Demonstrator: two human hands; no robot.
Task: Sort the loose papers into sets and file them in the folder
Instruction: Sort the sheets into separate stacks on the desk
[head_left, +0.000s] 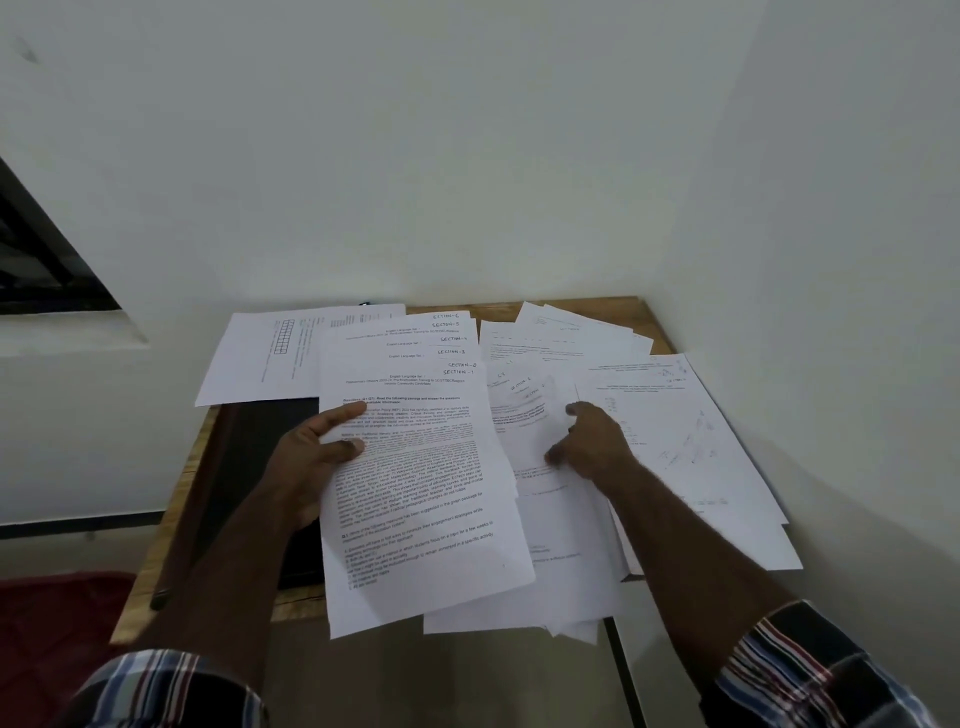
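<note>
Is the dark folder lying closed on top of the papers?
No. The dark folder lies on the table under the sheets, and the left hand holds the fanned stack of papers over it.

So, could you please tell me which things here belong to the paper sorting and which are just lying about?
Part of the job:
- fanned stack gripped by the left hand
- loose papers under the right hand
- dark folder

Lying about:
- pen at the table edge
- red cloth below
</note>
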